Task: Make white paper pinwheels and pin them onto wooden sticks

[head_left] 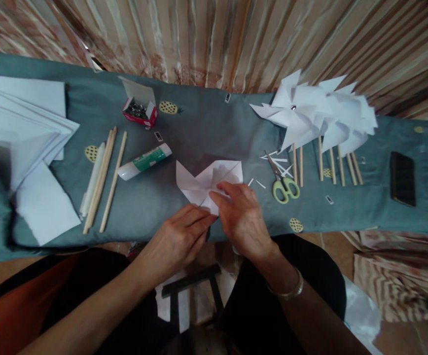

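Observation:
A white paper pinwheel (pixel 195 183), partly folded, lies near the table's front edge between my hands. My left hand (pixel 184 230) has its fingers pressed together on the near edge of the paper. My right hand (pixel 242 216) grips the paper from the right, thumb and index finger bent over a fold near its middle. A glue stick (pixel 145 161) with a green label lies to the left. Green-handled scissors (pixel 283 185) rest on the right beside thin paper strips (pixel 282 165). My fingers hide part of the paper's near side.
Finished pinwheels (pixel 317 116) on wooden sticks are heaped at the back right, with a dark phone (pixel 402 178) beyond. At left are paper sheets (pixel 47 202), wooden sticks (pixel 113 182) and an open red box (pixel 140 112) of small metal pieces. A curtain (pixel 206 44) hangs behind.

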The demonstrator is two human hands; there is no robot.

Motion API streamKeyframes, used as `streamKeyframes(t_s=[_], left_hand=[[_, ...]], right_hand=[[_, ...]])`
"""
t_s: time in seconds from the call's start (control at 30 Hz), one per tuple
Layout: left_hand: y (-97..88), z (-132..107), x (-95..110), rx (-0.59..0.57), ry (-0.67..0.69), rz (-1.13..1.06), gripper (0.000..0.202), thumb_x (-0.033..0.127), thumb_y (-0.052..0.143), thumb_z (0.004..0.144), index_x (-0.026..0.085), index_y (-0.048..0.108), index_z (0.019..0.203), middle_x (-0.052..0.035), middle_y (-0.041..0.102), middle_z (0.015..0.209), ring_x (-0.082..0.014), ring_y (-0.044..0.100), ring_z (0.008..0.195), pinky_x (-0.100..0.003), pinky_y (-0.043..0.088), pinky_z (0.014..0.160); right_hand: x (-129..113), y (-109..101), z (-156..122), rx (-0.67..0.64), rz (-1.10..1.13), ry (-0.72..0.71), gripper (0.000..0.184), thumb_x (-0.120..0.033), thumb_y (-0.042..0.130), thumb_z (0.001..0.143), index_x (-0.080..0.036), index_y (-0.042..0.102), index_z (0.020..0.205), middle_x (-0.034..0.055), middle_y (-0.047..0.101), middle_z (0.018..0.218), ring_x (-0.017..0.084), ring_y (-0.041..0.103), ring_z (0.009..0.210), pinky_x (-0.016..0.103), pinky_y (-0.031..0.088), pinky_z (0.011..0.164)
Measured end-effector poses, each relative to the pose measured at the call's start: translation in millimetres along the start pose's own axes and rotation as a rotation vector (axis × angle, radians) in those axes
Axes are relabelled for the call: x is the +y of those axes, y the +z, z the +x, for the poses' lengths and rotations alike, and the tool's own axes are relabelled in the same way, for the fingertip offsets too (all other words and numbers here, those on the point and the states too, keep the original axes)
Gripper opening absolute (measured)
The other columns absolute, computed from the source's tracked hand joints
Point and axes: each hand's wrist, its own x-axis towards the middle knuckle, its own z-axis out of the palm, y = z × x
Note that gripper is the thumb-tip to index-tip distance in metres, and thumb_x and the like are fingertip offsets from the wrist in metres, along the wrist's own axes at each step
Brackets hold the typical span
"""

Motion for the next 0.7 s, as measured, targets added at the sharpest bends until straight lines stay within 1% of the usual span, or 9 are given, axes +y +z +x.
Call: streamKeyframes(t_s=[0.1,0.23,0.37,0.47,0.6,0.7], left_hand=[[-0.1,0.0,0.7,-0.007,-0.001,-0.005,0.027,0.01,0.05,0.092,0.009,0.061,0.116,-0.0107,0.065,0.105,-0.0212,0.06,0.099,-0.037,0.057,0.086],[-0.1,-0.4,2.0,-0.004,-0.012,-0.007,0.026,0.011,0.05,0.092,0.009,0.061,0.115,-0.0108,0.065,0.105,-0.0216,0.06,0.1,-0.037,0.056,0.088],[-1.6,0.2,3.9,-0.002,-0.022,0.035,0.023,0.011,0.049,0.092,0.011,0.063,0.111,-0.0094,0.065,0.101,-0.0215,0.06,0.096,-0.038,0.057,0.084],[-2.3,0.2,4.5,-0.006,-0.03,0.059,0.024,0.01,0.049,0.092,0.012,0.063,0.111,-0.0094,0.064,0.102,-0.0217,0.059,0.095,-0.038,0.058,0.082],[-1.8,0.2,3.9,-0.004,-0.006,0.085,0.023,0.011,0.049,0.091,0.01,0.062,0.111,-0.011,0.062,0.102,-0.0225,0.059,0.094,-0.039,0.058,0.08],[-2.2,1.6,3.9,0.001,-0.004,0.097,0.023,0.011,0.047,0.092,0.012,0.062,0.11,-0.0102,0.063,0.101,-0.0217,0.059,0.092,-0.039,0.058,0.078]], right_hand=[[-2.7,1.8,-0.1,0.02,-0.041,-0.001,0.027,-0.012,0.046,0.094,-0.018,0.066,0.11,0.0111,0.062,0.121,0.027,0.052,0.103,0.039,0.044,0.081],[-7.0,5.1,1.9,0.066,-0.078,-0.007,0.025,-0.01,0.047,0.093,-0.015,0.068,0.106,0.0117,0.063,0.119,0.026,0.05,0.103,0.038,0.044,0.08],[-10.1,7.7,3.5,0.073,-0.072,0.001,0.025,-0.009,0.046,0.093,-0.012,0.068,0.105,0.0144,0.064,0.12,0.026,0.05,0.106,0.039,0.044,0.082],[-9.0,7.3,2.4,0.059,-0.026,0.03,0.026,-0.009,0.045,0.093,-0.014,0.068,0.105,0.0136,0.063,0.121,0.027,0.05,0.107,0.04,0.045,0.084],[-4.4,4.7,0.8,0.051,0.086,0.078,0.032,-0.009,0.042,0.092,-0.017,0.067,0.109,0.011,0.062,0.121,0.026,0.052,0.109,0.041,0.045,0.087],[-2.7,3.6,1.1,0.053,0.115,0.089,0.035,-0.007,0.041,0.091,-0.019,0.067,0.11,0.0094,0.061,0.122,0.025,0.052,0.109,0.04,0.046,0.088]])
